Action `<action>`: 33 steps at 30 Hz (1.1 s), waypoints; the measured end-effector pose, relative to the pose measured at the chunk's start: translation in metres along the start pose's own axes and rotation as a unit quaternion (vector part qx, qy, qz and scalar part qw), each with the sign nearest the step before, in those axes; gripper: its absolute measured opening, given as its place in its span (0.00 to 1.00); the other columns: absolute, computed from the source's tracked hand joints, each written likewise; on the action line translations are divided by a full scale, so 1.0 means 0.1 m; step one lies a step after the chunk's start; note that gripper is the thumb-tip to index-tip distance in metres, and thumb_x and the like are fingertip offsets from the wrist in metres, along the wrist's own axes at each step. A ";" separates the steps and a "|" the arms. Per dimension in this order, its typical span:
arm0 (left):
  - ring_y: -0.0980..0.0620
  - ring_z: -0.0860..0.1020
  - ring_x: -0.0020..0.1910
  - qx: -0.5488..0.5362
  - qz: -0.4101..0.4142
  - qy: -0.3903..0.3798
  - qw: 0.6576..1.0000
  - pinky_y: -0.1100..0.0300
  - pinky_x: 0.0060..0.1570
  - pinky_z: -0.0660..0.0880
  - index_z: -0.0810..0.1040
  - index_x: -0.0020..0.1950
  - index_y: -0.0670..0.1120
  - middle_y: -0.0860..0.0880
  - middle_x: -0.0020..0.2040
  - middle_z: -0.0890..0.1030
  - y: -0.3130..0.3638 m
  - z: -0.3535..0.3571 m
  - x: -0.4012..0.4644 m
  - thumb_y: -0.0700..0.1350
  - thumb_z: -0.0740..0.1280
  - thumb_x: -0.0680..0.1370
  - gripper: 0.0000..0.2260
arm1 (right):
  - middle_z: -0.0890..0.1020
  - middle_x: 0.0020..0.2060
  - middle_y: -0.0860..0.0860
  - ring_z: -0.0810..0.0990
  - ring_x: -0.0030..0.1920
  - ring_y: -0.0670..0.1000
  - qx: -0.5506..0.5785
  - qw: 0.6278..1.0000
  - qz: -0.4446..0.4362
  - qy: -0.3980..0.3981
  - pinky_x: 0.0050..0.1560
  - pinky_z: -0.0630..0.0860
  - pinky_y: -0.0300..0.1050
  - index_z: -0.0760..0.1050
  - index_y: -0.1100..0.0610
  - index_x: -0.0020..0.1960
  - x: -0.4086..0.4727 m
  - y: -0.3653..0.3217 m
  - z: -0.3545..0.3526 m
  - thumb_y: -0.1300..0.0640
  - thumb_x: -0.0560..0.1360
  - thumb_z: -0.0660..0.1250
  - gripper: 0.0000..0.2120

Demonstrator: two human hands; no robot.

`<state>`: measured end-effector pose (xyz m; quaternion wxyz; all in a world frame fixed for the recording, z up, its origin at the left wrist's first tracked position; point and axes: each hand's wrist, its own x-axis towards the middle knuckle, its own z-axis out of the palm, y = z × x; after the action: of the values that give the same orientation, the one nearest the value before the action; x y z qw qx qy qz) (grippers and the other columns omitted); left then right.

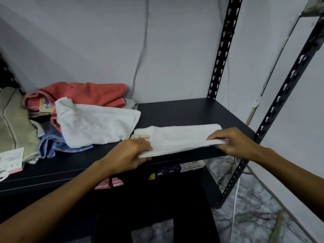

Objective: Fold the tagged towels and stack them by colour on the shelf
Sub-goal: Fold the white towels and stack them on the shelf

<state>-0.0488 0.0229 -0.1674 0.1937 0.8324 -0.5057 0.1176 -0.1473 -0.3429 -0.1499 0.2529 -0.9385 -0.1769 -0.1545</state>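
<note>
The white towel [182,137], already folded into a long narrow strip, lies along the front edge of the black shelf [184,111] with its long axis running left to right, and the two hands take it at opposite ends of its near edge. The left hand [130,155] pinches the near left corner, thumb on top and fingers curled under the cloth, just beside the coloured paper tag [141,137] that shows at that end. The right hand [233,140] has its grip on the near right corner, fingers laid over the top layer and curled about the edge. The towel lies between the hands and a little beyond them, so either end could be carried across to the other; judging by this, the next fold would halve the strip along its length, and the right end has bare shelf around it. To the left, well apart from the right hand, an unfolded white towel [94,125] sprawls over a blue towel [52,144], with a coral towel [78,95] folded behind and a beige towel [14,120] at the far left. No container is in view; the shelf itself bears everything.
</note>
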 end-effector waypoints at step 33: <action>0.51 0.81 0.35 -0.369 -0.340 0.031 0.864 0.61 0.32 0.77 0.82 0.47 0.40 0.43 0.38 0.84 -0.67 -0.74 1.14 0.41 0.68 0.79 0.06 | 0.82 0.31 0.43 0.82 0.36 0.42 0.206 0.948 0.237 0.045 0.39 0.77 0.33 0.82 0.58 0.52 0.84 0.16 -0.86 0.67 0.73 0.72 0.10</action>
<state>0.0635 -0.0078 -0.0703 0.5304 0.8163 -0.1912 -0.1256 -0.0835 -0.3801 -0.0544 0.4780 -0.8729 0.0344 -0.0920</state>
